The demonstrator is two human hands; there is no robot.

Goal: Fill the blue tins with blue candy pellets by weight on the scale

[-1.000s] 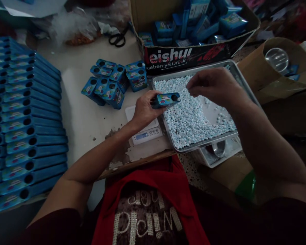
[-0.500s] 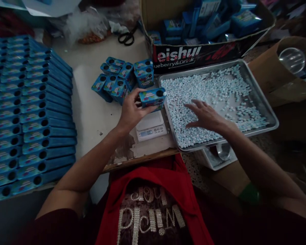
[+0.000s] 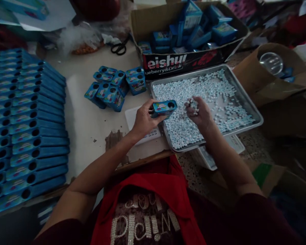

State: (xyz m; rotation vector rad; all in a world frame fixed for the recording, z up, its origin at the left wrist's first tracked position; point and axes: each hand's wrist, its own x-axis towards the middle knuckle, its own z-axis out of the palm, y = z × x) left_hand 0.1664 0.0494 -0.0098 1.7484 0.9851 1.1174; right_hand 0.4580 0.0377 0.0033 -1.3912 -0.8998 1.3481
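My left hand (image 3: 146, 119) grips a small blue box (image 3: 164, 107) with a round dark hole in its top, held over the near left edge of the metal tray (image 3: 258, 119). Cupped above that tray, my right hand (image 3: 198, 110) has its fingers curled round a handful of small candies (image 3: 192, 104). Pale blue and white candies (image 3: 183, 127) lie spread across the tray, thinner toward its right. Partly behind my left hand and forearm sits a white digital scale (image 3: 132, 117); its display is hidden. Several similar blue boxes (image 3: 113, 97) stand grouped on the table.
Rows of blue boxes (image 3: 38, 129) fill the left side. A printed cardboard carton (image 3: 165, 66) holding blue boxes stands behind the tray. Black scissors (image 3: 119, 48) and a plastic bag (image 3: 79, 39) lie at the back. Right of the tray is a brown paper bag (image 3: 255, 76).
My right hand has gone from spread fingers over the tray to closed round a handful of candies. My left hand has brought the blue box rightward, over the tray's edge.
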